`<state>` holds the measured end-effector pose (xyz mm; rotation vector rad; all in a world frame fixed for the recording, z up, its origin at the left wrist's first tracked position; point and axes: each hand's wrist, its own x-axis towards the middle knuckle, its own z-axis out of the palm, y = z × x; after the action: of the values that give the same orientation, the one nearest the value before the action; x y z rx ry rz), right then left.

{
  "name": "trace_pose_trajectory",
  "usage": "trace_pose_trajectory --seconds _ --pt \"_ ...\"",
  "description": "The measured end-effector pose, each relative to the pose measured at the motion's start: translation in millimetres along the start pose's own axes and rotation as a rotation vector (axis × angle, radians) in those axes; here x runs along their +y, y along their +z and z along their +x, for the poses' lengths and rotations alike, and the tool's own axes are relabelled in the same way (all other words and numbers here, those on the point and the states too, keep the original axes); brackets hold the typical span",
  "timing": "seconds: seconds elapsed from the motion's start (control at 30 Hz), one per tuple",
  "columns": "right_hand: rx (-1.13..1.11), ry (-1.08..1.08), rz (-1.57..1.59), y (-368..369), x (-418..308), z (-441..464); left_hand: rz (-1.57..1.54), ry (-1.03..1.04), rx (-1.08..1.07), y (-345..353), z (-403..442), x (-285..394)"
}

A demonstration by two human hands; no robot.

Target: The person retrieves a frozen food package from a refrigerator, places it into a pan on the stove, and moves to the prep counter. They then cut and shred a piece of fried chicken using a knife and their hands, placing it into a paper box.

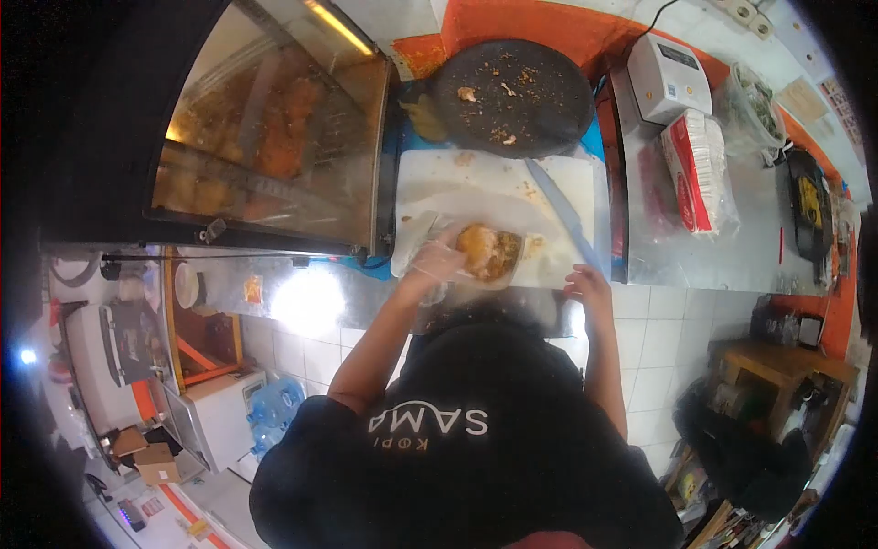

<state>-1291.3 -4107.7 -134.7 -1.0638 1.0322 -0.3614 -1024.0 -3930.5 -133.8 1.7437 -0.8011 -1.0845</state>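
My left hand (pixel 438 262), in a clear plastic glove, has its fingers pressed against the left side of a golden-brown piece of fried food (pixel 492 249). Thin pale paper (pixel 439 197) lies under and around this food on a white cutting board (pixel 416 169). My bare right hand (pixel 588 285) is at the board's lower right corner, its fingers loosely bent and apart. Right beside those fingers is the handle end of a knife (pixel 560 203), which lies slantwise along the board's right side. Whether the fingers touch the handle is hard to make out. Crumbs dot the board.
A dark round plate (pixel 512 96) with crumbs sits behind the board. On the left stands a lit glass display cabinet (pixel 274 128) of fried food. To the right, a steel counter (pixel 668 247) holds a tissue pack (pixel 690 174), a white printer (pixel 669 78) and a tub (pixel 750 105).
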Motion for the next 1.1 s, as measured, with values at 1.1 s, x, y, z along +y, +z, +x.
trace_pose_trajectory --seconds 1.1 --pt "-0.665 -0.477 -0.480 149.5 -68.6 -11.4 -0.071 0.301 -0.227 -12.8 -107.3 70.7"
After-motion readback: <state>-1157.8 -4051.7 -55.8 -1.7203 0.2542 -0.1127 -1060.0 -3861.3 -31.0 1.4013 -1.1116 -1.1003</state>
